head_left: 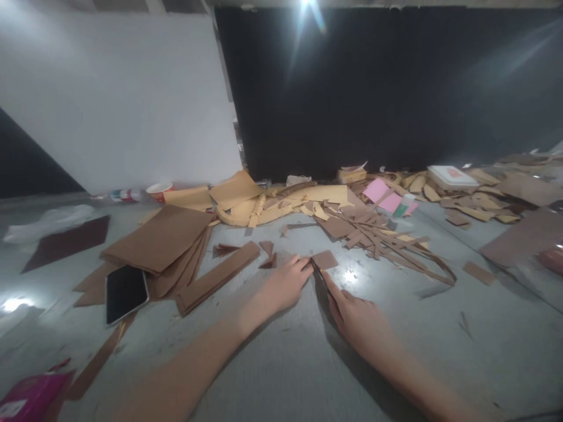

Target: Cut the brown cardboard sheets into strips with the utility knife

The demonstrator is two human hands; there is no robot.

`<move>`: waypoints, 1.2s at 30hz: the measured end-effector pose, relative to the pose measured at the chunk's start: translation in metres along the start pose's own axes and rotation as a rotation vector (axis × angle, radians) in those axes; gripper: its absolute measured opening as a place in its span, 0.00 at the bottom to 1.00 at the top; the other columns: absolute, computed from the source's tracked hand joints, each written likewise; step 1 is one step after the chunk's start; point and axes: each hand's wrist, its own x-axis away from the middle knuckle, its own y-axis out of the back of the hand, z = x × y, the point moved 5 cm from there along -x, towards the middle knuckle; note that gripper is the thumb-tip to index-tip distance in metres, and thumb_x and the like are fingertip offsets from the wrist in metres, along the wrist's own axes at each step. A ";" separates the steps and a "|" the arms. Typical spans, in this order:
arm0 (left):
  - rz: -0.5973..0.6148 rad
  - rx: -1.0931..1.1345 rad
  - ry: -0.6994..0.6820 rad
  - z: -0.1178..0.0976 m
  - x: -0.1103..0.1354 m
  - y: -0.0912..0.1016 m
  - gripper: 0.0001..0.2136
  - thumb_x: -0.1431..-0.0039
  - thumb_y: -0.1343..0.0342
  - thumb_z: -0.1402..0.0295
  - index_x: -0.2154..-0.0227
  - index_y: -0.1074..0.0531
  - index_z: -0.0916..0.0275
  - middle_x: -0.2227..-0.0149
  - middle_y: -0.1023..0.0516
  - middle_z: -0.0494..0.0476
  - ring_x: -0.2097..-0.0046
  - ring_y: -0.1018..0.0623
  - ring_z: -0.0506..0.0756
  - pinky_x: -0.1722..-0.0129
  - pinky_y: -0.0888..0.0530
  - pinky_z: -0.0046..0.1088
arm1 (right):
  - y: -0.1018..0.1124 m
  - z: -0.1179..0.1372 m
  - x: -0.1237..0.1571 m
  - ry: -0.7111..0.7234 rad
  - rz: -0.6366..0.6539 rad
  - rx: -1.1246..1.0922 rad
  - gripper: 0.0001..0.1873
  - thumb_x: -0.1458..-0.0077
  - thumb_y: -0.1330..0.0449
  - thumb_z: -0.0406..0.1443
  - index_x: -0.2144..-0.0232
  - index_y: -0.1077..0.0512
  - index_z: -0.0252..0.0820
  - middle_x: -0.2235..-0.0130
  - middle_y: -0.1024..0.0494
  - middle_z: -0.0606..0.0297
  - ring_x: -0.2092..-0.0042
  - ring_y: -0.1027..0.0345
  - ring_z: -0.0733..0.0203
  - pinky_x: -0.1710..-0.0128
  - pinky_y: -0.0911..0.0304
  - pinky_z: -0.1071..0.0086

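Observation:
My left hand [285, 284] rests on the grey table [396, 328], fingers curled, its fingertips touching the left edge of a small brown paper piece [325, 258]. My right hand [354, 313] is closed around a thin dark tool [320, 273], perhaps a pencil or blade, whose tip meets the near edge of that piece. Small brown triangular offcuts [267, 255] lie just left of my left hand.
A stack of brown sheets [160, 240] and a long folded strip [217, 276] lie at left, with a dark tablet [126, 292] beside them. Tan and brown strips [378, 234], pink notes [382, 195], a white box [452, 175], a paper cup [159, 189] and a pink packet [30, 395] lie about.

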 end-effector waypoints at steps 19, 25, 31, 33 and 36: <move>-0.030 0.002 0.030 -0.001 -0.001 -0.001 0.26 0.40 0.49 0.86 0.40 0.27 0.66 0.37 0.23 0.68 0.37 0.25 0.65 0.39 0.23 0.43 | 0.012 0.002 -0.011 -0.104 0.177 -0.087 0.32 0.24 0.54 0.37 0.21 0.44 0.48 0.64 0.13 0.58 0.69 0.17 0.55 0.73 0.41 0.70; -0.041 0.014 0.022 0.000 0.000 -0.003 0.28 0.41 0.49 0.86 0.38 0.28 0.66 0.35 0.25 0.69 0.35 0.27 0.65 0.37 0.23 0.44 | 0.014 -0.004 -0.012 -0.151 0.144 -0.123 0.31 0.23 0.54 0.40 0.22 0.40 0.47 0.67 0.14 0.58 0.69 0.17 0.53 0.73 0.44 0.70; -0.021 0.027 0.032 -0.002 -0.001 0.001 0.26 0.40 0.49 0.86 0.39 0.27 0.66 0.36 0.24 0.69 0.36 0.26 0.64 0.37 0.24 0.43 | 0.010 0.000 -0.009 -0.068 0.126 -0.004 0.32 0.23 0.53 0.37 0.21 0.43 0.48 0.65 0.13 0.60 0.70 0.18 0.56 0.75 0.43 0.70; -0.026 0.039 0.036 -0.002 -0.001 0.001 0.26 0.39 0.49 0.86 0.40 0.27 0.65 0.37 0.23 0.68 0.37 0.26 0.64 0.37 0.24 0.44 | 0.009 0.002 -0.008 -0.041 0.132 0.053 0.32 0.23 0.52 0.36 0.21 0.43 0.48 0.64 0.14 0.60 0.70 0.18 0.56 0.75 0.42 0.70; -0.020 0.042 0.048 -0.002 -0.002 0.000 0.25 0.39 0.50 0.85 0.41 0.26 0.65 0.39 0.22 0.67 0.38 0.25 0.64 0.39 0.23 0.44 | 0.008 0.002 -0.008 -0.022 0.159 0.126 0.33 0.24 0.50 0.34 0.21 0.44 0.49 0.63 0.15 0.58 0.71 0.18 0.55 0.75 0.41 0.70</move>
